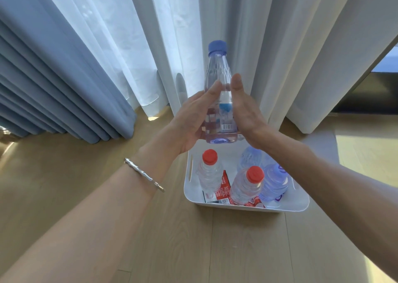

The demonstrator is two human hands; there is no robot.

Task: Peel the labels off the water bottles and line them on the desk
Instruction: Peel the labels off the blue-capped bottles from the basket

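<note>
Above the bin (247,207) at 12 o'clock, left hand (191,121) grips a still-labelled bottle (217,71), right hand (245,112) alongside, fingers hidden; other bottles (210,171) wait binned.

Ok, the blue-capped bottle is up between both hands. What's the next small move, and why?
Probably pick at an edge of the label with the right hand while the left hand steadies the blue-capped bottle. The label still wraps its lower half, the left hand grips it, and the right hand lies flat alongside.
</note>
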